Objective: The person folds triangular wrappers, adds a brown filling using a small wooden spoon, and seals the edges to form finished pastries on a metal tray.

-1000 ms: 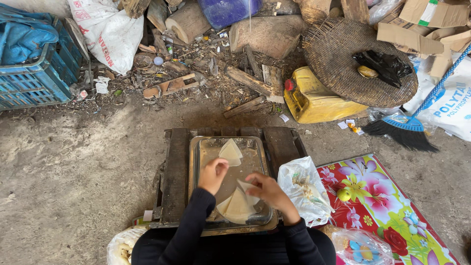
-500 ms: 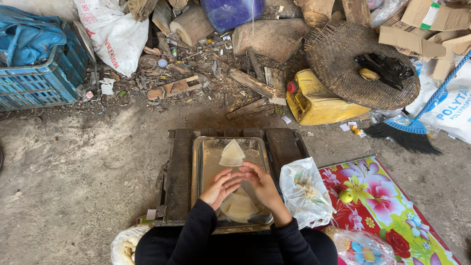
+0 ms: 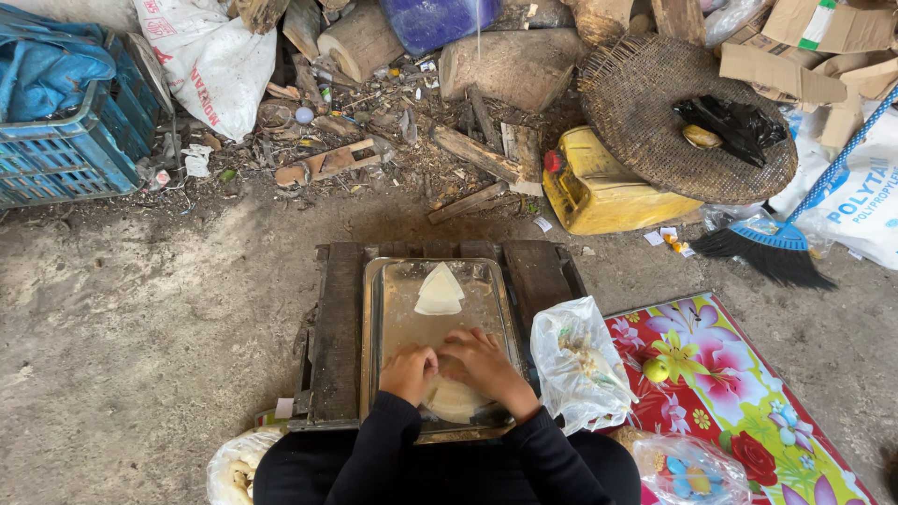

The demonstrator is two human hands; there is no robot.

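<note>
Under my hands lies a pale wrapper [image 3: 453,400], flat on the near end of the metal tray [image 3: 385,309]. A second ago my hands were apart on it, the left up on the tray's bare middle and the right on the sheet's edge; now they have drawn together over it, side by side and touching at the thumbs. The left hand [image 3: 409,372] is curled, fingers bent down onto the sheet's upper edge. The right hand [image 3: 482,365] lies flatter, fingers spread narrowly across the same edge, covering the middle of the sheet. Only the wrapper's rounded lower part shows below my wrists, so I cannot tell whether anything sits inside it. Judging by the joined hands, a fold or press is under way rather than a reach.

Further up the tray a folded triangle [image 3: 439,290] of the same pale sheet rests alone, unmoved from before. The tray sits on a dark wooden board [image 3: 339,327]. Just right of the board, a clear plastic bag [image 3: 578,369] stands open, and beyond it a flowered mat [image 3: 739,393].
</note>
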